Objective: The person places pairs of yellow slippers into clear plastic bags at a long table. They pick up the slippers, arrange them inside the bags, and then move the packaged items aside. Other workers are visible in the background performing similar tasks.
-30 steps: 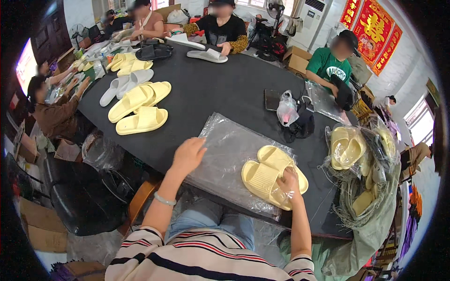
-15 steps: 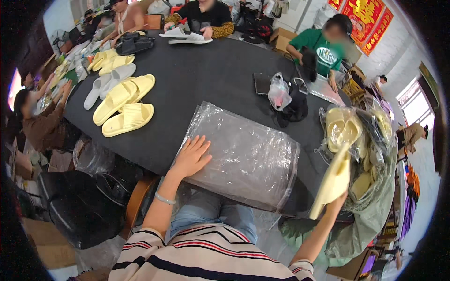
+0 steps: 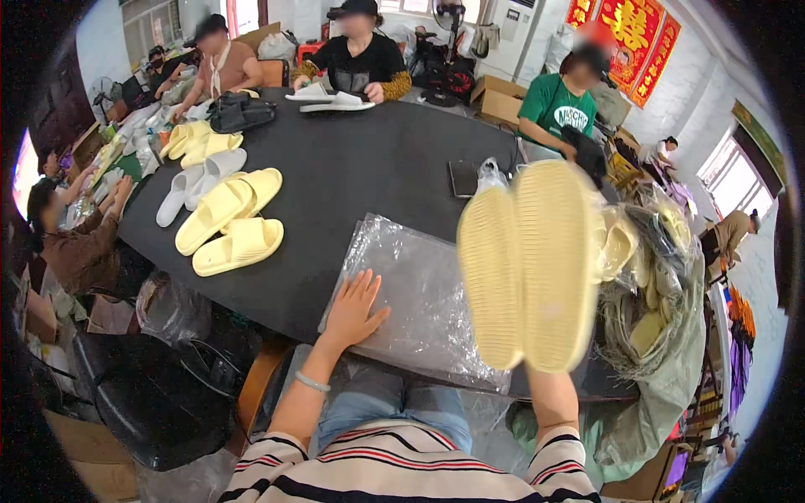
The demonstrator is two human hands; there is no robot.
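Observation:
My left hand [image 3: 355, 313] lies flat, fingers outstretched, on a stack of clear plastic bags [image 3: 411, 277] at the table's near edge. Raised above the right part of that stack is a pair of pale yellow slippers [image 3: 530, 268], ribbed soles toward me. My right hand [image 3: 543, 379] holds them from behind; the slippers hide its fingers. On the left of the black table stand more yellow slippers [image 3: 239, 247], with a pair of light grey slippers [image 3: 201, 183] just beyond.
A large sack [image 3: 662, 369] with bagged yellow slippers [image 3: 616, 243] stands at the right. Across the black table [image 3: 360, 159], a person in black holds white slippers [image 3: 331, 101]; another in green handles a dark item. A black chair [image 3: 151, 398] is at the lower left.
My right hand has brought the yellow slippers up and leftward from beside the sack, turning their soles toward me. The left hand stays flat on the bags. The view has tilted up slightly.

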